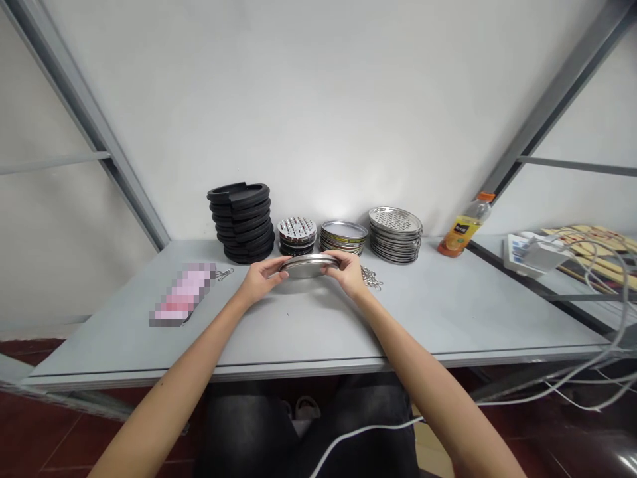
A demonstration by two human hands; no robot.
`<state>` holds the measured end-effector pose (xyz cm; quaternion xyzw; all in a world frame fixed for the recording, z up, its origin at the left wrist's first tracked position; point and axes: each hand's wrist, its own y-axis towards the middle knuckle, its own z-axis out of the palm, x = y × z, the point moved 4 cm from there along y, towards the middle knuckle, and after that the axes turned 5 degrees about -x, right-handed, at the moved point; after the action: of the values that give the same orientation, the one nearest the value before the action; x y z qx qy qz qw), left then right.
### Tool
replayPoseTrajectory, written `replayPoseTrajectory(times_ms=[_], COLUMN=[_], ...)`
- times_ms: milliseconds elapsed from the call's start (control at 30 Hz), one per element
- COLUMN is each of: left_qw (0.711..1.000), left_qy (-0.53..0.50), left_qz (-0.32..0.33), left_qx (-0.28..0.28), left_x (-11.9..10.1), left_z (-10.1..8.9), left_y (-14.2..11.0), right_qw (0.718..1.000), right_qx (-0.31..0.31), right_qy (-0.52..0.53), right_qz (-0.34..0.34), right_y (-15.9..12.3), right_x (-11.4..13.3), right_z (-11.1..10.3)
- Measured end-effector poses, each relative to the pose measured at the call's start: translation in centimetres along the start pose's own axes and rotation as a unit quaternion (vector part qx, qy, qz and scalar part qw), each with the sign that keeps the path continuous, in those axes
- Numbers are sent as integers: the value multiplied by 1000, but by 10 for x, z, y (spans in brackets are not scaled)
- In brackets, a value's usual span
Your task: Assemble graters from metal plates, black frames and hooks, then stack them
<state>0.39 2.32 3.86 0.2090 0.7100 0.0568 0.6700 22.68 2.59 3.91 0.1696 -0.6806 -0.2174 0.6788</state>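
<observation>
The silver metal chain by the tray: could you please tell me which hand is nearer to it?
Right hand: it is just left of the silver metal chain. The left hand is farther, across the round steel tray both hands hold.

Grey worktop (448,312) here, holding a stack of black rings (242,222), perforated steel trays (395,229), plain steel trays (343,236), a juice bottle (462,226), loose metal chain (371,279), and a blurred pink packet (184,292).

Left hand (259,279) and right hand (349,273) held shallow round stainless-steel dish (309,266) by opposite rims, over middle of pale grey worktop (448,312). Along back edge behind: stacked black rings (243,222), stacked perforated steel trays (395,234). Small silver metal chain (371,279) lay just beside right hand.
</observation>
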Motion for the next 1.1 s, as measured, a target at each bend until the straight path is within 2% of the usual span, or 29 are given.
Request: replayPoseTrajectory(times_ms=[100, 200, 300, 467, 600, 733, 867, 967, 1100], left_qw=[997, 986, 976, 972, 969, 966, 950, 939, 936], left_qy=[61, 130, 163, 180, 198, 222, 282, 310, 315], left_qz=[25, 51, 77, 88, 92, 88, 93, 90, 89], left_qx=[40, 88, 121, 125, 117, 103, 98, 117, 129], left_x=[-1, 0, 0, 5, 6, 5, 7, 10, 13], left_z=[3, 7, 10, 11, 10, 6, 5, 9, 13], left_y=[-3, -6, -9, -9, -9, -8, -9, -12, -14], right_qw=[993, 981, 970, 943, 930, 944, 943, 916, 858], right_qx=[44, 100, 127, 195, 241, 217, 174, 200, 256], right_qy=[-86, -121, -146, -200, -216, -195, -254, -325, -420], right_qz=[-71, -112, -143, -180, -175, -154, -123, -125, -150], right_y=[-9, -16, -18, -18, -19, -17, -14, -10, 5], right_x=[16, 24, 26, 26, 25, 19, 6, -4, -6], right_z=[11, 18, 19, 23, 24, 21, 20, 22, 23])
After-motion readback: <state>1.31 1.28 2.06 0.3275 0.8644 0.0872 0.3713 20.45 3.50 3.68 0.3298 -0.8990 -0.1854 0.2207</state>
